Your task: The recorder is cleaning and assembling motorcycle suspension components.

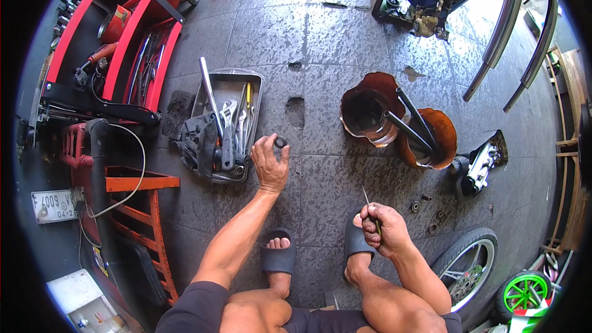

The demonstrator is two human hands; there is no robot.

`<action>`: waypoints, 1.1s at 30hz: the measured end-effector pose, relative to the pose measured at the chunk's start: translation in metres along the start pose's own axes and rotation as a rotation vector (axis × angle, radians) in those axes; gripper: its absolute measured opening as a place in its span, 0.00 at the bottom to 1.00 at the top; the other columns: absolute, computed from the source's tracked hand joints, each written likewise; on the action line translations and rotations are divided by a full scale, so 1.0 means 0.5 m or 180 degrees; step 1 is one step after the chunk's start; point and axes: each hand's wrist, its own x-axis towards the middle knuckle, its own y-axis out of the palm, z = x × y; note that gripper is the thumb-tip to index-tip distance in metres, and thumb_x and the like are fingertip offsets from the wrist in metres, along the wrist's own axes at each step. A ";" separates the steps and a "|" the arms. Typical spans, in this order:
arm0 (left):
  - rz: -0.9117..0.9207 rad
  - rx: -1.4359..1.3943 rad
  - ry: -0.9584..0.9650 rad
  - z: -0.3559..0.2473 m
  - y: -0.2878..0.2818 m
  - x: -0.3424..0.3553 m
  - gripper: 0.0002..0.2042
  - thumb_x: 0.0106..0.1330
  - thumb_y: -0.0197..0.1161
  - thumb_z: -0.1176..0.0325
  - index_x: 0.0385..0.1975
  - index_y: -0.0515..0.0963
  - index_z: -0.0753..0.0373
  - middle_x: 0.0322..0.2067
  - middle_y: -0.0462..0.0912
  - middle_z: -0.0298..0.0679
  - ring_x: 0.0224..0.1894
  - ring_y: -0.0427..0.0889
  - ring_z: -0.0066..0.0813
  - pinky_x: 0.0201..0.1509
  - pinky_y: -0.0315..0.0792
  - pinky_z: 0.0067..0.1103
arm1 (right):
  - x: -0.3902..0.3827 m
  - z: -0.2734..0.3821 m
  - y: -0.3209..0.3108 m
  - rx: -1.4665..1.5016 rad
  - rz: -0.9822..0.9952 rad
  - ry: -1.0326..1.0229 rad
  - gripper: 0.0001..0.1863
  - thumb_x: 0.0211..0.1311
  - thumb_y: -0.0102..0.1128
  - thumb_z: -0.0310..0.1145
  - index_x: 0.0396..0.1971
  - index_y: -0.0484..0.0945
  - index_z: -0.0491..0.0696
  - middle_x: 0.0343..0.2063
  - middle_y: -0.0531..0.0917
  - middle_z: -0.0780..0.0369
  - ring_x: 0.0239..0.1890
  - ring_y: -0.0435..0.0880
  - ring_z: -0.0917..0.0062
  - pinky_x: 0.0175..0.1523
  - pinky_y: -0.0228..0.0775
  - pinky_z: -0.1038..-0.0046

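My left hand (271, 165) pinches a small black ring (280, 142), which looks like a rubber seal, between thumb and fingertips. It hovers by the right side of a grey tool tray (259, 95). In that tray lie an adjustable wrench (228, 129), other wrenches, a yellow-handled tool (248, 95), a long metal bar (209, 89) and a dark cloth (198, 142). Closer to my knees, my right hand (387, 229) is closed round a thin pointed tool (365, 195), its tip sticking up; the fist hides most of the handle, so its kind is unclear.
Two rusty cans (370, 135) stand ahead to the right, the nearer holding dark tubes (404, 128). Beyond my right hand lie small bearings (415, 206), a silver fork part (484, 169) and a wheel (478, 253). A red tool cart (157, 71) stands at the left.
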 end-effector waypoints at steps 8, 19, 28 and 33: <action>0.0718 -0.1889 -0.1887 0.042 0.001 -0.001 0.14 0.68 0.65 0.61 0.46 0.78 0.64 0.32 0.78 0.35 0.36 0.76 0.31 0.45 0.72 0.28 | 0.006 -0.008 0.003 -0.0087 0.0017 -0.0025 0.11 0.71 0.46 0.36 0.34 0.74 0.46 0.18 0.70 0.68 0.13 0.62 0.87 0.15 0.53 0.84; 0.1984 -0.6057 -0.3507 -0.116 -0.151 0.043 0.18 0.71 0.56 0.52 0.46 0.76 0.61 0.35 0.76 0.34 0.36 0.72 0.25 0.43 0.68 0.22 | 0.003 -0.004 0.026 -0.0368 0.0005 -0.0196 0.11 0.71 0.47 0.36 0.35 0.75 0.45 0.18 0.70 0.69 0.13 0.62 0.88 0.17 0.54 0.84; 0.2206 -0.6176 -0.3271 -0.134 -0.149 0.032 0.18 0.69 0.63 0.54 0.46 0.76 0.64 0.37 0.78 0.36 0.38 0.75 0.25 0.44 0.71 0.23 | 0.005 -0.008 0.007 -0.0956 -0.0087 -0.0352 0.13 0.71 0.48 0.35 0.44 0.77 0.42 0.20 0.75 0.67 0.16 0.69 0.85 0.21 0.63 0.81; 0.2410 -0.5840 -0.3581 -0.175 -0.181 0.017 0.22 0.67 0.64 0.49 0.45 0.77 0.66 0.33 0.79 0.37 0.36 0.77 0.25 0.40 0.71 0.23 | -0.012 0.016 0.076 -0.3506 -0.0385 -0.2265 0.22 0.66 0.52 0.28 0.60 0.75 0.48 0.32 0.85 0.55 0.31 0.86 0.67 0.41 0.79 0.67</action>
